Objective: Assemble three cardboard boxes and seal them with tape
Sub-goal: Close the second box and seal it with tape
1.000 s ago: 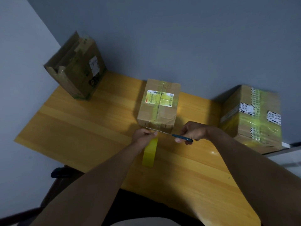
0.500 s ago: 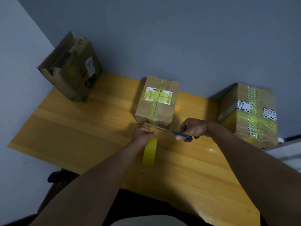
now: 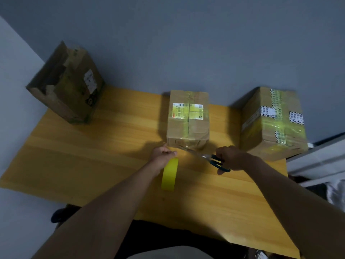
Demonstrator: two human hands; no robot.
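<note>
Nearest the person, a roll of yellow tape [image 3: 169, 174] stands on edge on the smooth, wood-grained tabletop [image 3: 93, 165], and the left hand [image 3: 162, 153] curls round its top, probably to keep the drawn strip taut. Just beyond, the right hand [image 3: 230, 157] grips teal-handled scissors [image 3: 209, 157], its fingers through the loops and the thin metal blades aimed at the strip by the middle box [image 3: 187, 120], likely to cut the tape. That creased cardboard box is closed under glossy tape, as is the right box [image 3: 273, 122]; the left box [image 3: 67, 85], farthest back, is open-flapped.
</note>
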